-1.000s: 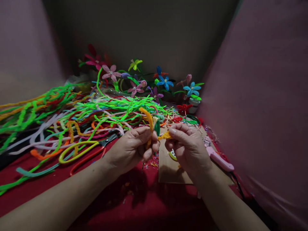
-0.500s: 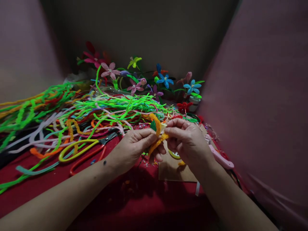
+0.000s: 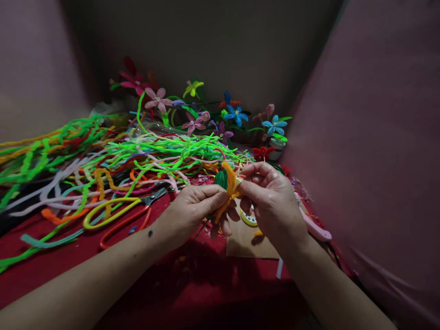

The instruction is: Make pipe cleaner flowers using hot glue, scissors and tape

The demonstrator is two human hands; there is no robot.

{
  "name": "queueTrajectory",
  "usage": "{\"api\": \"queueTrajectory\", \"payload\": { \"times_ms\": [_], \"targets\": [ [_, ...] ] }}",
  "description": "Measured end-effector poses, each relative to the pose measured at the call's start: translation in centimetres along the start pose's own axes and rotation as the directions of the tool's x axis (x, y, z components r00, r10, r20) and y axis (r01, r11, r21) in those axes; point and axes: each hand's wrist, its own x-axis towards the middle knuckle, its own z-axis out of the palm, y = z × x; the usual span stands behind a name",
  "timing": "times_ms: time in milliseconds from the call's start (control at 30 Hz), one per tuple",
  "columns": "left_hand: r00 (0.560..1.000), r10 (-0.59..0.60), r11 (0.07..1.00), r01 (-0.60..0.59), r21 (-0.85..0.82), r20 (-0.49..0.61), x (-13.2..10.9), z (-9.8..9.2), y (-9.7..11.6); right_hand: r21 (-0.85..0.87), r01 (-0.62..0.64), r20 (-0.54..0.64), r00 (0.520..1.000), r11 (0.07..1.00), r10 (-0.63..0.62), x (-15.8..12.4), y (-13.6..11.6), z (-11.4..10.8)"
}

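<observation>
Orange chenille pieces are curving between the two hands at the middle of the scene, held above the desk, beside a dark green bundle and a pale tuft.

In the head view, the left hand is pinching the orange with thumb and index, its other fingers hanging loosely spread below. The right hand is pressing thumb and index together from the right, apparently on the orange where it is meeting the tuft; the exact contact is partly hidden. For good work, the left pinch should probably be holding the base firm while the right fingertips are making small, light adjustments, since a hard squeeze would likely be flattening the fuzz and skewing the tuft.

Among containers, a small jar is standing far right, just right of a red flower; its contents are not showing clearly. Clear plastic is lying far left of centre among chenille stems; whether it is enclosing anything cannot be told.
</observation>
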Motion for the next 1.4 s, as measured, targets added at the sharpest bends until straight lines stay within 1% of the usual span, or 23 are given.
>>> {"api": "queueTrajectory", "payload": {
  "times_ms": [133,267,333,433,567,833,1000,1400],
  "targets": [
    [1.000,0.001,1.000,-0.001,0.026,0.012,0.05,-0.06,-0.14,0.001,0.015,-0.013,1.000,1.000,-0.015,0.03,0.46,0.02],
    [1.000,0.019,0.999,-0.019,0.027,-0.019,0.12,0.28,-0.01,0.028,0.000,-0.046,0.999,1.000,0.001,-0.02,0.60,0.22],
    [0.999,0.030,1.000,-0.030,0.007,-0.025,0.16,0.40,0.03,0.047,0.006,-0.061,0.998,0.999,-0.003,-0.07,0.58,0.28],
    [1.000,0.023,0.999,-0.022,-0.037,0.005,0.27,0.35,-0.12,0.082,0.009,-0.047,0.999,0.997,-0.005,-0.08,0.51,0.26],
    [1.000,-0.015,0.996,0.017,-0.087,0.019,0.41,0.12,-0.42,0.112,-0.003,-0.033,0.999,0.994,0.006,-0.01,0.52,0.22],
    [0.998,-0.063,0.972,0.063,-0.226,0.008,0.35,0.10,-0.37,0.130,0.013,-0.021,1.000,0.991,-0.011,-0.04,0.40,0.44],
    [0.998,-0.055,0.975,0.062,-0.212,0.040,0.34,-0.03,-0.30,0.137,0.017,0.000,1.000,0.990,-0.017,-0.10,0.16,0.48],
    [0.996,-0.084,0.983,0.082,-0.164,-0.002,0.38,-0.08,-0.51,0.153,0.018,-0.014,1.000,0.988,-0.016,-0.08,0.20,0.35]
  ]
}}
